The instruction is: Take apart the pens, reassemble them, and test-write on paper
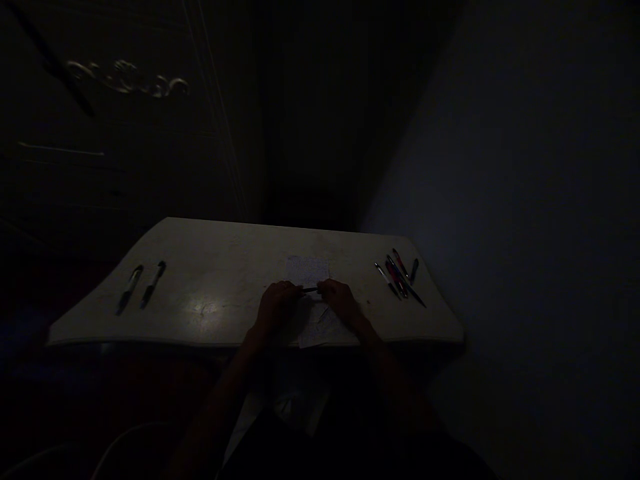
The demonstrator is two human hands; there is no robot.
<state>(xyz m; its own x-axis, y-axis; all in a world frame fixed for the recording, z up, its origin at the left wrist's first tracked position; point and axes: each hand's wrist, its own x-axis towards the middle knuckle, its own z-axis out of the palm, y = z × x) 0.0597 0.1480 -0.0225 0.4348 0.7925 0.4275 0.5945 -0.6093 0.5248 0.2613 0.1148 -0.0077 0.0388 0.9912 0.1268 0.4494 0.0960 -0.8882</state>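
Bridging both hands point(309, 300), a thin dark pen point(311, 290)

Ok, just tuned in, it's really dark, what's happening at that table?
A person sits at a pale table, both hands together over a sheet of paper. The left hand and right hand each pinch one end of a dark pen. Two pens lie at the left side, and a cluster of pens at the right.
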